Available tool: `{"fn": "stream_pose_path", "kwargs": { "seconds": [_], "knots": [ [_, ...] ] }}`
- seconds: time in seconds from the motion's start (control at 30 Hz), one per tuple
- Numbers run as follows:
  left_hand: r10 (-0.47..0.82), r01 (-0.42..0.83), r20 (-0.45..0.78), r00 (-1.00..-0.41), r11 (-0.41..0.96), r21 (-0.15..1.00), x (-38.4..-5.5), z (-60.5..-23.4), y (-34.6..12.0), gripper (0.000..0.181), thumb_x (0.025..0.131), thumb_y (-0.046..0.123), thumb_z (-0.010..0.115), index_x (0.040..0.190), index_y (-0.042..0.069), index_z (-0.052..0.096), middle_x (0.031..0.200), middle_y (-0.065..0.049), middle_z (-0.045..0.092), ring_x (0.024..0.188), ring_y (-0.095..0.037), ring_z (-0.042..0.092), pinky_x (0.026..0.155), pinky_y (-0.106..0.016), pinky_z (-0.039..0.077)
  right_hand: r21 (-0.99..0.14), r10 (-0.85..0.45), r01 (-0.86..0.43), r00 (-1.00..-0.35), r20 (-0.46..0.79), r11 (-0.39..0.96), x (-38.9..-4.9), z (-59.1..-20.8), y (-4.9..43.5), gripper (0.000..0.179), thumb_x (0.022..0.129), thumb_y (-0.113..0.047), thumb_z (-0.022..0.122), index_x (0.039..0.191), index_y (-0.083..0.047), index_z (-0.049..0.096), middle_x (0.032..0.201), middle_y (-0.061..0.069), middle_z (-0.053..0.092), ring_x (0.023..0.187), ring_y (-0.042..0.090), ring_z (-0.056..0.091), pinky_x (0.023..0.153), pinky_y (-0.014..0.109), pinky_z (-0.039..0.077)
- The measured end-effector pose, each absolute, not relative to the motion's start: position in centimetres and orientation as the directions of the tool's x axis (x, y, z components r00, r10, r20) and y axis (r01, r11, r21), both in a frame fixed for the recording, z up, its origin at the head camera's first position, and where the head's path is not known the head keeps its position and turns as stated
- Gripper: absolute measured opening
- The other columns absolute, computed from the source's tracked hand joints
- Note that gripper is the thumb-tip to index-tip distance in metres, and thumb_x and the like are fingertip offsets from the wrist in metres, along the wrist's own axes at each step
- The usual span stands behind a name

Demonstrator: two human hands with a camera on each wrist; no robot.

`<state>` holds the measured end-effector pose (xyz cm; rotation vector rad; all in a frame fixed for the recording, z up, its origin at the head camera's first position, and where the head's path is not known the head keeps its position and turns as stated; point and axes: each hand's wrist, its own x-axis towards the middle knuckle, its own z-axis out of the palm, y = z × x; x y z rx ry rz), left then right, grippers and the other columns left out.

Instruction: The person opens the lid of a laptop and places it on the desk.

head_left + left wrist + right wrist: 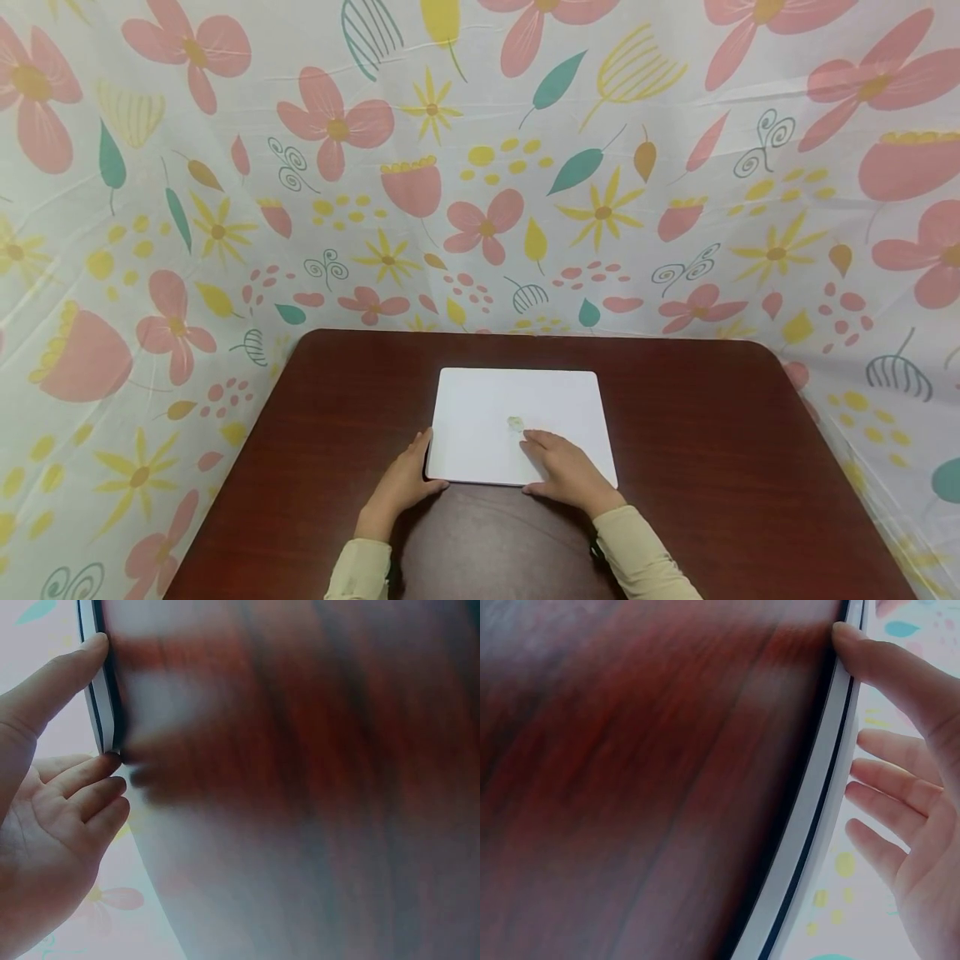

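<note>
A closed laptop (480, 400) with a pale lid and a small shiny logo lies flat on the table, its front edge towards me. My left hand (405, 477) is at its front left corner: the thumb touches the front edge (105, 712) while the loosely bent fingers lie along the left side. My right hand (567, 471) reaches over the lid near the front right, fingers extended close to the logo. Its thumb touches the front edge (799, 817). In the right wrist view, those fingers are spread above the lid; whether they touch it I cannot tell.
The dark red-brown wooden table (697, 442) has rounded far corners. A white cloth (480, 167) printed with flowers and leaves hangs behind it and along both sides. Both forearms wear beige sleeves (641, 550).
</note>
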<state>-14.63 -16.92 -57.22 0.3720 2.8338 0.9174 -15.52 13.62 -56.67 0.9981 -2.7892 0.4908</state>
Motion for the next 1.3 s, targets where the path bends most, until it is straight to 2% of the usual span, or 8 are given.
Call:
{"fn": "stream_pose_path", "kwargs": {
  "seconds": [0.2, 0.4, 0.77, 1.3],
  "knots": [
    [0.291, 0.229, -0.013, -0.957, 0.777, 0.586, -14.54, -57.20, -16.90, 0.092, 0.077, 0.022, 0.082, 0.145, -0.011, 0.028, 0.141, -0.038, 0.036, 0.126, -0.052, 0.042, 0.098, -0.060, 0.039, -0.240, -0.595, -0.649, -0.760, 0.262, 0.722, -15.46, -56.63, 13.54, 0.066, 0.069, -0.038, 0.085, 0.118, 0.001, 0.065, 0.126, 0.016, 0.060, 0.114, 0.031, 0.058, 0.095, 0.043, 0.047],
    [0.272, 0.189, -0.051, -0.961, 0.778, 0.600, -14.69, -57.30, -16.79, 0.094, 0.076, 0.023, 0.083, 0.147, -0.008, 0.028, 0.144, -0.035, 0.034, 0.130, -0.048, 0.039, 0.102, -0.057, 0.038, -0.211, -0.602, -0.657, -0.751, 0.271, 0.724, -15.43, -56.70, 13.57, 0.064, 0.070, -0.040, 0.084, 0.116, 0.001, 0.066, 0.122, 0.016, 0.061, 0.112, 0.031, 0.059, 0.094, 0.042, 0.048],
    [0.255, 0.163, -0.073, -0.964, 0.788, 0.594, -14.60, -57.36, -16.77, 0.096, 0.077, 0.027, 0.082, 0.148, -0.005, 0.027, 0.147, -0.032, 0.033, 0.132, -0.046, 0.039, 0.102, -0.056, 0.038, -0.172, -0.610, -0.694, -0.704, 0.365, 0.699, -15.34, -56.72, 13.81, 0.060, 0.067, -0.039, 0.086, 0.110, -0.001, 0.069, 0.115, 0.013, 0.065, 0.104, 0.028, 0.063, 0.087, 0.040, 0.053],
    [0.225, 0.158, -0.036, -0.974, 0.782, 0.604, -14.99, -57.75, -16.72, 0.100, 0.072, 0.024, 0.086, 0.147, -0.008, 0.028, 0.145, -0.032, 0.035, 0.133, -0.045, 0.037, 0.104, -0.056, 0.036, -0.147, -0.633, -0.713, -0.684, 0.362, 0.686, -15.23, -56.00, 13.99, 0.054, 0.072, -0.039, 0.083, 0.110, -0.002, 0.071, 0.116, 0.015, 0.066, 0.104, 0.028, 0.064, 0.085, 0.039, 0.054]
  ]
}}
